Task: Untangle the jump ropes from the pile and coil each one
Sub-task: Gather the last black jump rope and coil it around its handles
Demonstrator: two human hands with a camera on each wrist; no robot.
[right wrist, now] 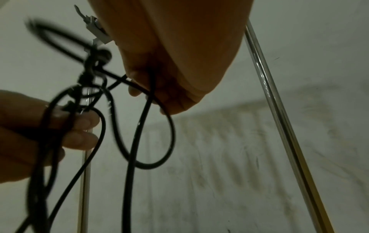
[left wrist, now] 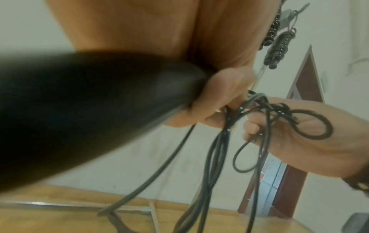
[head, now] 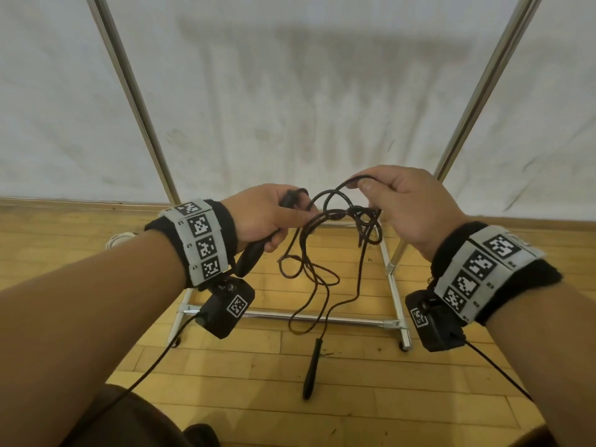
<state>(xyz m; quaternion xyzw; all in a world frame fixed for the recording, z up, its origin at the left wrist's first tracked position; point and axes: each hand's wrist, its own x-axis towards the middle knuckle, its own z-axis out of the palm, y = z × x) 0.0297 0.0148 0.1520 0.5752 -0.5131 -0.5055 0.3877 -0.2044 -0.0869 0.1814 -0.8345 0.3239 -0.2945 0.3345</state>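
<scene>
**A:** Fingers [head: 272, 243] of the left hand [head: 258, 217] curled tight round a black handle [head: 250, 258], butt end sticking out below the palm. Pinched a few strands of the jump rope [head: 325, 279] up near the thumb too.

**B:** And on the right hand [head: 409, 208]? Looked like a pinch, not a full grip.

**A:** Yep, thumb and forefinger nipped a loop of cord at the top; other fingers [right wrist: 139, 91] loosely curled with cord running past them. Hard to say from the wrist view whether those actually gripped anything.

**B:** Saw the knot [head: 366, 217] sitting between both hands, up in the air, just beside the right thumb.

**A:** Right. Below that, loose loops dangled down toward the wooden floor [head: 354, 398]. Second handle [head: 311, 369] hung at the bottom end, whether touching the boards or not, couldn't tell.

**B:** Behind all that, a metal rack [head: 290, 316] on the floor, white sheet [head: 290, 91] at the back.
</scene>
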